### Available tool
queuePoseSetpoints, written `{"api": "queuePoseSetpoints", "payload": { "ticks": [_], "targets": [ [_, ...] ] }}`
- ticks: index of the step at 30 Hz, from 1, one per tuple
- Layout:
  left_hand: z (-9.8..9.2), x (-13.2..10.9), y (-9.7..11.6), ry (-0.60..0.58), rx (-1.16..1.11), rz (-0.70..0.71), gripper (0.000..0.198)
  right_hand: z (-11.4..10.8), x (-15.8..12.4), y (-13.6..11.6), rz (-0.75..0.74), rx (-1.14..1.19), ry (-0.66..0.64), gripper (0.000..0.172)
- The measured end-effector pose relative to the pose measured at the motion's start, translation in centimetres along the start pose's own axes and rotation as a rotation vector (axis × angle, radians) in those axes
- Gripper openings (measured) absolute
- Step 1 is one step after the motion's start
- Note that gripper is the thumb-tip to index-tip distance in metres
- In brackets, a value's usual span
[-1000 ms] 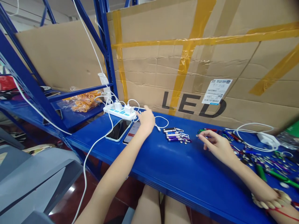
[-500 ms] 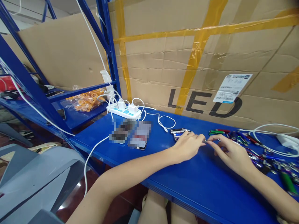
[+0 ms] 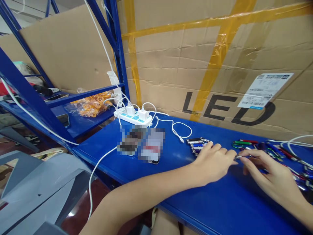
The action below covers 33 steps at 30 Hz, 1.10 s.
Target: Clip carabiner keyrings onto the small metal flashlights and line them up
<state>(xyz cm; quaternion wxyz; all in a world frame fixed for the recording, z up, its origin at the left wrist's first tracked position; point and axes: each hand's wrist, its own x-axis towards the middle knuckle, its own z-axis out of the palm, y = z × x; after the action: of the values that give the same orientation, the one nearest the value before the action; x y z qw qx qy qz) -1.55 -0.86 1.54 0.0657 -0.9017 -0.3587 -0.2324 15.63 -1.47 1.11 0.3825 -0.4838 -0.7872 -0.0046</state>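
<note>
My left hand [image 3: 215,163] is closed over the blue tabletop, its fingertips pinching a small metallic piece [image 3: 236,157]. From the right, my right hand [image 3: 266,166] meets it, thumb and forefinger pressed on the same piece. What the piece is cannot be made out. Just behind and left of my left hand lies a row of small metal tubes [image 3: 195,145] in black, silver and blue, partly covered by the hand. Behind and beside my right hand a pile of coloured tubes [image 3: 276,150] is spread, partly hidden by that hand.
Two blurred phones [image 3: 132,142] lie left of the hands. Behind them is a white power strip [image 3: 133,117] with plugs and cables. A large cardboard box [image 3: 166,65] marked LED stands along the back. Orange rings in plastic [image 3: 94,104] lie on the left shelf [image 3: 78,125].
The view has turned slightly left, so the table things appear further right. Both hands still meet at the small piece; more of the tube row shows.
</note>
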Motion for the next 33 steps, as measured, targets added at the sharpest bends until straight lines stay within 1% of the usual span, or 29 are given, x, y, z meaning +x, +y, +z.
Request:
{"api": "queuePoseSetpoints", "payload": {
  "ticks": [5,10,17,21,24,27,30,33],
  "targets": [
    [-0.3,0.0,-0.3,-0.017,0.006,0.016,0.026,0.2,0.2,0.0,-0.045,-0.004,0.003,0.035],
    [-0.4,-0.1,-0.3,0.006,0.008,0.018,0.025,0.1,0.4,-0.1,-0.090,-0.008,0.003,0.030],
    [-0.2,0.0,-0.4,0.018,0.021,0.036,0.022,0.2,0.3,0.3,-0.018,0.014,-0.016,0.036],
    [-0.5,0.1,-0.6,-0.008,0.037,0.019,0.020,0.0,0.5,0.0,0.013,0.000,-0.024,0.040],
    [-0.7,0.2,-0.9,-0.033,0.041,0.021,0.020,-0.3,0.5,-0.2,-0.017,0.003,0.014,0.036],
    [-0.5,0.3,-1.1,-0.024,0.048,0.042,0.022,-0.4,0.3,-0.3,-0.053,0.032,0.036,0.028],
    [-0.1,0.4,-1.2,-0.008,0.050,0.069,0.025,-0.4,0.2,-0.1,-0.052,0.093,0.006,0.024],
    [0.1,0.4,-1.1,-0.030,0.055,0.092,0.024,-0.3,0.1,0.0,0.004,0.183,-0.043,0.023]
  ]
}}
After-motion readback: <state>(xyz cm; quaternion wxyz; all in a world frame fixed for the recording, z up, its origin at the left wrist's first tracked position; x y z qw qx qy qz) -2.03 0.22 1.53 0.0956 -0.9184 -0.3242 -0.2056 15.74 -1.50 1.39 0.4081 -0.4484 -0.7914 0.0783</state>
